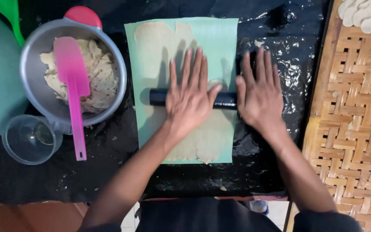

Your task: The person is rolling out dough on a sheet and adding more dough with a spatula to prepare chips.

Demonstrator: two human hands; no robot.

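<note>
- My left hand (189, 99) and right hand (259, 94) lie flat, fingers spread apart, palms pressing the dark rolling pin (225, 99); neither is gripping it.
- The pin lies crosswise on the thin dough sheet (159, 43), mid-way up the green mat (220, 38).
- I judge the pin stiff and smooth, best driven by palms near its ends; the dough soft, thin, tear-prone.
- Left: metal bowl (117, 73) with a pink spatula (71, 77).

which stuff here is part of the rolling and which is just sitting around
In use: left hand and right hand flat on black rolling pin; thin beige dough sheet; green mat.

Lying about: metal bowl of dough, pink spatula, clear plastic cup, woven bamboo tray.
</note>
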